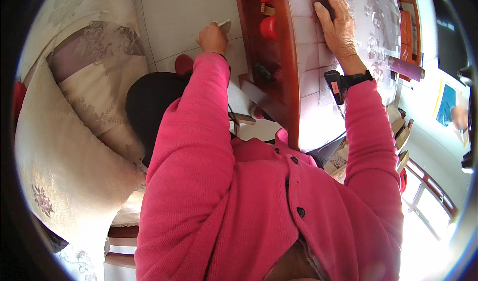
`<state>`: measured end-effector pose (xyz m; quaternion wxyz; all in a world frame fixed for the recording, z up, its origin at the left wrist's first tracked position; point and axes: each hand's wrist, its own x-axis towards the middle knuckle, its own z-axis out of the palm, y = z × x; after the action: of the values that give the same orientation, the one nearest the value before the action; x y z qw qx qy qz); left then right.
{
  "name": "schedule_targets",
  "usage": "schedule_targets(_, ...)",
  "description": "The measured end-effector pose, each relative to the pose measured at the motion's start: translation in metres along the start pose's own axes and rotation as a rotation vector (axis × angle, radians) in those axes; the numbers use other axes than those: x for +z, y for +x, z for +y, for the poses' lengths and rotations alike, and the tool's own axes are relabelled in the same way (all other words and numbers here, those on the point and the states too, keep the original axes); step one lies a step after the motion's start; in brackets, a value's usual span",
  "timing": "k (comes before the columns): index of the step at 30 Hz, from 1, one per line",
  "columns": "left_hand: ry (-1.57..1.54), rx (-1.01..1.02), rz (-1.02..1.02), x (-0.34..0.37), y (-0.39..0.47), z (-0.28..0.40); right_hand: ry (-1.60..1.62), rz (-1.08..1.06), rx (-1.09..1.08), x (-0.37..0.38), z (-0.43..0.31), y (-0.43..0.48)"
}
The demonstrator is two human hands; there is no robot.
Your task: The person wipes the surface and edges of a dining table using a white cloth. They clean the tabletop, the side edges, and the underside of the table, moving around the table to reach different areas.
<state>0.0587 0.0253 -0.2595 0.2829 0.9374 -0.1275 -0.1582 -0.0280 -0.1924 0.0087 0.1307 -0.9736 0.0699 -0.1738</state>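
My left hand (213, 38) is closed around a small white piece of tissue or cloth (224, 25), above the tiled floor beside the table. My right hand (336, 27) lies on the patterned tablecloth (308, 53), thumb and fingers apart. A dark patch shows between them; whether it is an object or a shadow, I cannot tell. A black device (336, 86) is strapped to my right wrist. Below the tabletop edge is an open wooden compartment (252, 45) holding a red object (269, 28), a tan item (267, 9) and a small green item (263, 71).
A cloth-covered sofa (78, 131) stands on the left. A red shoe (183, 64) shows on the floor. A purple box or roll (407, 69) is at the table's far side. A dark screen (448, 34) is at the upper right, with a bright window (429, 206) lower down.
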Motion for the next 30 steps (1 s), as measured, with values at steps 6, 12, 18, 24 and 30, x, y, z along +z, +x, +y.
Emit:
schedule_targets(6, -0.231, -0.177, -0.089, 0.035, -0.026, -0.001, -0.015, 0.006, 0.001, 0.001, 0.001, -0.001)
schedule_targets(12, -0.237, -0.278, -0.417, 0.047, -0.054, -0.015, 0.019, -0.01, -0.007, -0.003, -0.004, 0.0)
schedule_targets(18, 0.027, 0.14, -1.169, 0.046, -0.051, -0.015, 0.042, -0.028, -0.003, -0.006, -0.008, 0.0)
schedule_targets(24, -0.399, -0.238, -0.98, 0.071, -0.084, 0.007, 0.02, -0.054, 0.02, -0.007, -0.012, 0.003)
schedule_targets(30, -0.096, 0.225, -0.952, 0.106, -0.074, 0.007, 0.012, -0.065, 0.043, -0.009, -0.014, 0.004)
